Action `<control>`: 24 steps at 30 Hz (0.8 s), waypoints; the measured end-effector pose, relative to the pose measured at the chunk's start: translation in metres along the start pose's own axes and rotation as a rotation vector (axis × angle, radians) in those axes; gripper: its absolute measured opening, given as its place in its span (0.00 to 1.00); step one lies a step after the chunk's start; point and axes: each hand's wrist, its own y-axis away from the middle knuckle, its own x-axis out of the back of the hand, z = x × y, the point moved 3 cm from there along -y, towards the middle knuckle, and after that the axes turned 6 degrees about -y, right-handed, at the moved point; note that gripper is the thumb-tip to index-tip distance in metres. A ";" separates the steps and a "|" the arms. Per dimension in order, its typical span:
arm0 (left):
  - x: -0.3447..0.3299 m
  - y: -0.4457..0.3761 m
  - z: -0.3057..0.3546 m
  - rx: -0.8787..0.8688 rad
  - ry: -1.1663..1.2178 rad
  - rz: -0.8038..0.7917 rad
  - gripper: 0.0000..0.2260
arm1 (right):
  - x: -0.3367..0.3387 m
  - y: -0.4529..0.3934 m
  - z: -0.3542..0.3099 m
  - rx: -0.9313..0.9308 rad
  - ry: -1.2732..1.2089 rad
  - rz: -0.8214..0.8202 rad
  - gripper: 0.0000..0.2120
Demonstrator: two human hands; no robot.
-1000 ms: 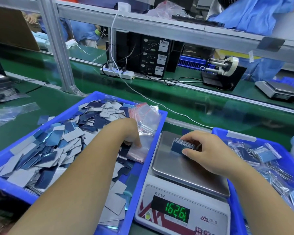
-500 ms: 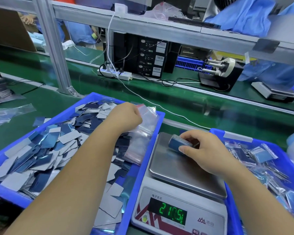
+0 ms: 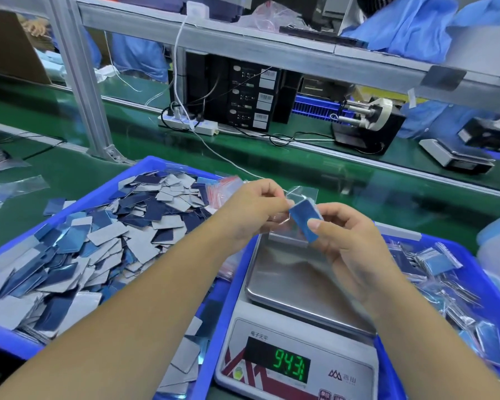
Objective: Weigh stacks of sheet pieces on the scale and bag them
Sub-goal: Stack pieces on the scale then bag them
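Right hand (image 3: 347,241) pinches stack (image 3: 303,222), long axis tilted up-left toward bag (image 3: 293,209) pinched open by left hand (image 3: 256,209), just beside it.

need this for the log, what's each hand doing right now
Left hand: pinching the clear bag.
Right hand: gripping the blue stack.

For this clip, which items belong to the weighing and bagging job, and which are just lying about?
In use: stack, bag, scale, left hand, right hand, loose-piece bin, bagged-stack bin.
Lying about: power strip, tape dispenser, far scale.
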 end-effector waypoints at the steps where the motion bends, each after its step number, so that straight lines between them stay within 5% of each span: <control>1: 0.000 0.001 0.000 0.012 0.013 -0.012 0.12 | 0.001 -0.001 0.000 0.014 0.007 0.014 0.08; 6: -0.001 0.006 0.003 0.066 0.150 -0.123 0.09 | 0.004 0.000 -0.007 0.093 -0.035 0.039 0.09; 8: 0.000 0.007 0.002 0.131 0.176 -0.165 0.15 | 0.005 0.000 -0.011 0.128 -0.041 0.048 0.09; 11: -0.002 0.011 0.001 0.195 0.045 -0.251 0.20 | 0.006 0.000 -0.016 0.165 -0.023 0.079 0.08; 15: -0.006 0.010 -0.002 0.095 -0.148 -0.257 0.02 | 0.005 0.003 -0.018 0.173 0.054 0.059 0.08; 24: -0.001 0.009 -0.003 0.024 -0.364 -0.300 0.05 | 0.002 0.004 -0.017 0.221 0.181 0.017 0.10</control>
